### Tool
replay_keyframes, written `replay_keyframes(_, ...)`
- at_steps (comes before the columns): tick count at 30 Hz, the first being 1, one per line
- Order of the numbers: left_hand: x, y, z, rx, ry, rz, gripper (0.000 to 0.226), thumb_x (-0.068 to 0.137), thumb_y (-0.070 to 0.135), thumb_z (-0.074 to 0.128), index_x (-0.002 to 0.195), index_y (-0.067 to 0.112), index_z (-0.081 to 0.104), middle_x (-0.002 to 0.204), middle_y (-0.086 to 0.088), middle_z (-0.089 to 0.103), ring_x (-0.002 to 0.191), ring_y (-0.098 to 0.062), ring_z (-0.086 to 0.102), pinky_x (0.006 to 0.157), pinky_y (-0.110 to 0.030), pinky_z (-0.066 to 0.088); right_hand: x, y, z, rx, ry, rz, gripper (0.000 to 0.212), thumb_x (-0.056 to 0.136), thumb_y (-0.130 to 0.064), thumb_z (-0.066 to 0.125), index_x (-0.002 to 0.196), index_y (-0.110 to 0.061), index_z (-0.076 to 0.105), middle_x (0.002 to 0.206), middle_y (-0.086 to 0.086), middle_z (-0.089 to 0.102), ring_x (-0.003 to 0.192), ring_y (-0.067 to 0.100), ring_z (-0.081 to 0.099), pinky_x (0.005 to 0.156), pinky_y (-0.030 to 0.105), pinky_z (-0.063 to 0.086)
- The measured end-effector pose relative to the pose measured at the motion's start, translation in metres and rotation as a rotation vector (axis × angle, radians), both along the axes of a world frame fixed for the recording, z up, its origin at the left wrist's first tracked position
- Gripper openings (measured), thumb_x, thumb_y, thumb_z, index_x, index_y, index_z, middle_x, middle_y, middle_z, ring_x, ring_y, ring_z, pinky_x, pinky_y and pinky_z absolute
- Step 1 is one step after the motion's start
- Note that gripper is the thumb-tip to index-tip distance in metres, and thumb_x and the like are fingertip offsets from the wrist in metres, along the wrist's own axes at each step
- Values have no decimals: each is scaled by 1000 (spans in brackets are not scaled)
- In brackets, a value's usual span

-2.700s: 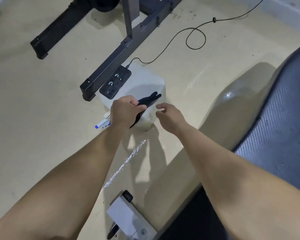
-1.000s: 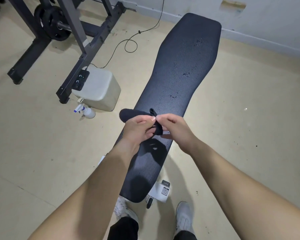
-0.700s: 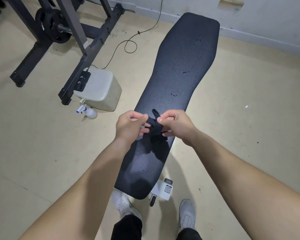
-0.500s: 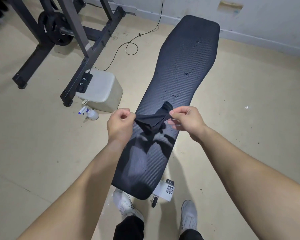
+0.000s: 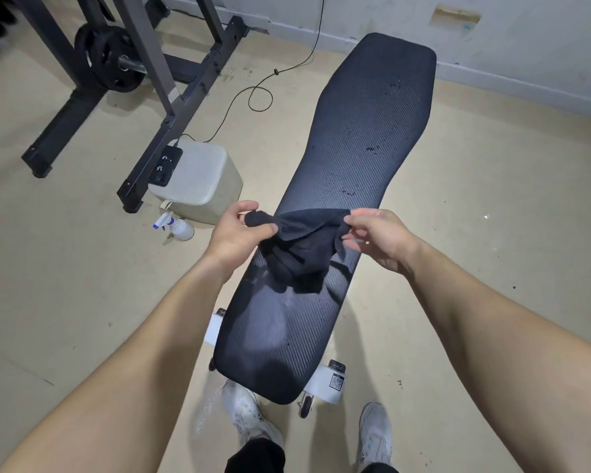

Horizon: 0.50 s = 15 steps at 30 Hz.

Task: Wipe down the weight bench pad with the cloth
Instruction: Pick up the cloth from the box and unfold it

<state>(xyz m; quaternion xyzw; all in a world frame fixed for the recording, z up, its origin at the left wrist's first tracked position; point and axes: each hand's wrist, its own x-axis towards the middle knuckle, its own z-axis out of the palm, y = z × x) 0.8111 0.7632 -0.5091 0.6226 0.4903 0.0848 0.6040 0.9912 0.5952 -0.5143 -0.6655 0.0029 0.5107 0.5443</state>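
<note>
A long black textured bench pad (image 5: 362, 141) runs from near my feet toward the far wall, with small wet specks on its far half. Above its near half I hold a black cloth (image 5: 301, 250) stretched between both hands. My left hand (image 5: 239, 230) pinches the cloth's left corner. My right hand (image 5: 376, 237) pinches its right edge. The cloth's middle hangs down in folds just over the pad; whether it touches the pad I cannot tell.
A white spray bottle (image 5: 174, 227) lies on the floor left of the bench, beside a pale box (image 5: 202, 179) with a black device on top. A dark rack frame (image 5: 164, 97) with a weight plate stands at far left. A cable loops across the floor.
My hands have drawn apart, spreading the bunched cloth wider over the pad. Earlier still, I took the cloth from the pale box and turned toward the bench.
</note>
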Motion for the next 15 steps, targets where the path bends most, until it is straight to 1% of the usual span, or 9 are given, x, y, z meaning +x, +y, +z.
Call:
replay_keyframes(2,0,10,-3,150,95,-151,54,74,8,77,122,20,56,80,4,51,66,-12,51,67,-23,45,10,6,5,-32,-82,-90,24,95,-6,47,74,-18,53,47,-11,56,63,15,55,77,34,48)
replay_keyframes(4,5,18,1,423,139,-211,33,82,7,68,112,19,67,69,2,43,59,-14,42,61,-28,39,22,15,9,-31,-254,-176,18,83,-10,40,68,-20,45,55,-5,52,64,18,47,68,36,43)
replay_keyframes(5,7,21,3,529,134,-206,22,86,8,63,102,21,73,66,-1,47,59,-15,44,62,-28,38,27,19,12,-32,-366,-183,11,77,-15,39,68,-21,43,61,-1,49,67,21,44,66,39,40)
replay_keyframes(7,10,21,5,623,106,-200,22,89,10,59,88,24,76,76,-7,59,66,-17,53,67,-28,41,32,23,13,-69,-582,-137,9,78,-19,38,69,-21,41,70,0,44,70,20,41,66,38,38)
replay_keyframes(8,9,16,-1,620,97,-231,23,88,11,58,87,25,76,83,-5,61,70,-15,55,70,-27,42,29,21,11,-81,-674,-110,14,83,-19,39,70,-21,42,71,-2,45,70,16,42,65,34,39)
replay_keyframes(10,7,-1,-22,615,106,-357,21,85,13,61,92,28,73,91,2,61,77,-12,57,79,-27,46,14,13,-4,-57,-761,-71,18,91,-18,45,74,-20,48,72,-6,50,71,11,47,66,31,41)
replay_keyframes(11,5,-14,-38,604,131,-434,23,84,15,63,101,29,70,95,4,60,80,-12,57,83,-29,47,3,6,-18,-47,-744,-28,18,93,-16,50,75,-21,51,72,-7,52,70,7,48,68,28,42)
replay_keyframes(13,2,-39,-69,532,200,-522,39,88,18,63,125,30,60,105,7,60,86,-12,57,87,-29,47,-24,-10,-56,-15,-624,113,21,95,-9,57,78,-21,59,71,-9,52,64,0,45,67,24,39)
replay_keyframes(15,-2,-59,-106,348,228,-430,42,96,22,54,137,30,50,109,3,64,88,-13,59,87,-28,47,-57,-23,-97,-6,-465,247,21,95,-4,59,82,-18,65,69,-10,53,62,-2,45,68,23,37)
